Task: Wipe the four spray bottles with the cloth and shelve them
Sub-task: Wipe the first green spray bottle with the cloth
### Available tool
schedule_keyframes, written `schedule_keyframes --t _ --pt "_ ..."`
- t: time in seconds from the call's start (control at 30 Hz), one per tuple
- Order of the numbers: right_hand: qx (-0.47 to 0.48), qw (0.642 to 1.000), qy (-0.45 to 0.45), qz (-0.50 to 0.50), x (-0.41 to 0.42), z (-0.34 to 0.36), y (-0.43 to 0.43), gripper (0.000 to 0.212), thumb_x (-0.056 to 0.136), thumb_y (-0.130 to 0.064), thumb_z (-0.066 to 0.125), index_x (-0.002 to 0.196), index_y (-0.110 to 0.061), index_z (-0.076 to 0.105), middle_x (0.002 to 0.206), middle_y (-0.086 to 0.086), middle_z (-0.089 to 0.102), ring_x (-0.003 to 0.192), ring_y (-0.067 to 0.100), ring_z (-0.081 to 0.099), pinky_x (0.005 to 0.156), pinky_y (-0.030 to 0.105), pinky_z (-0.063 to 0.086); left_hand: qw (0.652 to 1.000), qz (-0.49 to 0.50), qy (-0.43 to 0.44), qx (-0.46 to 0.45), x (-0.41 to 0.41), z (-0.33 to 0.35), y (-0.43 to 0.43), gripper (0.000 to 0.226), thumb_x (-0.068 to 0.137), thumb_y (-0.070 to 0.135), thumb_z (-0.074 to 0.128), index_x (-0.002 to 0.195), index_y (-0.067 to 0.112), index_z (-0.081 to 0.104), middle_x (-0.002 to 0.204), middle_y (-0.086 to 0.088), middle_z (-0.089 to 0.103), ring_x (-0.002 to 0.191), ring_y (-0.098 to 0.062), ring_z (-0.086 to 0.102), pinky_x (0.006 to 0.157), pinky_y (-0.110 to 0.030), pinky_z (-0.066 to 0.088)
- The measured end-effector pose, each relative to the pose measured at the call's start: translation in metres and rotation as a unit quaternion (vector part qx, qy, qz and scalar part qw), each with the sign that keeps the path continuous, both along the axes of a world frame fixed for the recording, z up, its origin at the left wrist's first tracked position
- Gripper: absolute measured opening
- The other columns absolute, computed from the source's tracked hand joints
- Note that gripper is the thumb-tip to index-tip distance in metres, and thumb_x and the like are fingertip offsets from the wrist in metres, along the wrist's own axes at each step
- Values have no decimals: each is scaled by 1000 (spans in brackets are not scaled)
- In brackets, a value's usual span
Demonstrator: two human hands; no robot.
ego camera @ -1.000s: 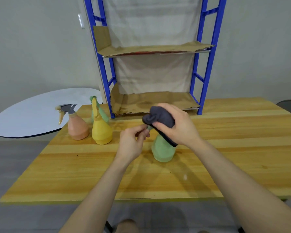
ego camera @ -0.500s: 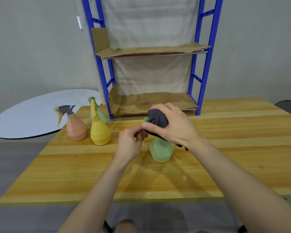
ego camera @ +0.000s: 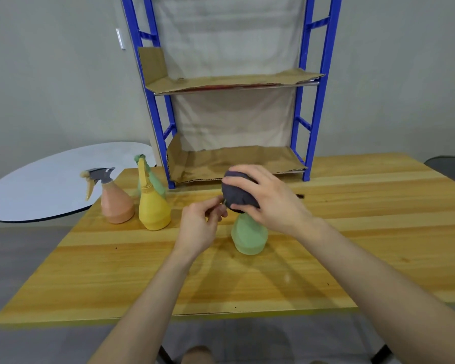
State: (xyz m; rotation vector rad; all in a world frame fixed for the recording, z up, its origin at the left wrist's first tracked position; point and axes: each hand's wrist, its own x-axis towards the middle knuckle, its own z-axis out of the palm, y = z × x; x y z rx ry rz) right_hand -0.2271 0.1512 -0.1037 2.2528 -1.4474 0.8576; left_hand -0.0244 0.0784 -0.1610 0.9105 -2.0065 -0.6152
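Four bottles stand upright on the table [ego camera: 378, 232], all in front of the rack [ego camera: 313, 101]. Your right hand [ego camera: 271, 203] has its fingers curled down over the cloth [ego camera: 238, 197] and grips it bunched over the head of the front bottle [ego camera: 250, 237]. The dark wad hides most of the sprayer, and only the pale green body shows below your palm. That bottle sits near the table's middle, just ahead of the rack's lower shelf [ego camera: 234, 164].

Your left hand [ego camera: 200, 224] is just to its left with the fingers curled. Thumb and fingertips pinch the small tip of the sprayer that pokes out at the cloth's left edge.

Well to the left, the yellow bottle [ego camera: 154, 208] and the peach bottle [ego camera: 116, 206] stand just beside each other near the table's far left corner. The peach one has a grey sprayer head. The back bottle [ego camera: 156, 183], green, stands right behind the yellow one and is mostly hidden by it.

Both shelves of the rack are lined with cardboard. A white round board [ego camera: 37, 185] lies past the table's left edge.
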Motion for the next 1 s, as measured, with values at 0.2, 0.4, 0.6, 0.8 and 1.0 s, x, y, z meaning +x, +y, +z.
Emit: schedule_keyframes --t 0.2,0.4,0.6,0.8,1.0 --pt "8 988 -145 -50 -33 -22 19 50 96 -36 81 141 -23 64 145 -3 53 131 21 57 105 45 56 1000 14 8 5 7 0 1 22 108 22 66 96 37 77 76 17 73 71 -7 67 74 -28 57" --pt "-5 999 -51 11 11 -1 -1 53 96 -28 79 146 -23 63 149 0 56 137 22 54 113 36 48 1000 0 -16 8 0 2 -1 25 104 7 63 91 24 77 78 15 74 72 -9 68 73 -33 57" --pt "33 972 -232 -20 -18 -26 14 47 95 -26 82 139 -26 66 134 -8 60 122 10 60 102 38 54 1000 4 3 8 -1 8 3 15 106 20 68 108 17 83 81 12 78 71 -5 69 82 -39 64" --pt "77 901 -395 -163 -26 -37 26 67 90 -42 86 145 -28 50 135 -9 63 127 13 60 98 31 49 999 16 -20 23 5 24 27 7 99 28 78 99 21 80 77 16 81 73 2 77 79 -28 66" --pt "24 900 -403 -167 -35 -43 62 52 85 -47 88 130 -35 64 123 -17 68 115 6 64 99 35 56 994 -63 -73 53 11 44 40 18 100 37 75 87 26 79 72 9 78 66 -10 74 69 -33 63"
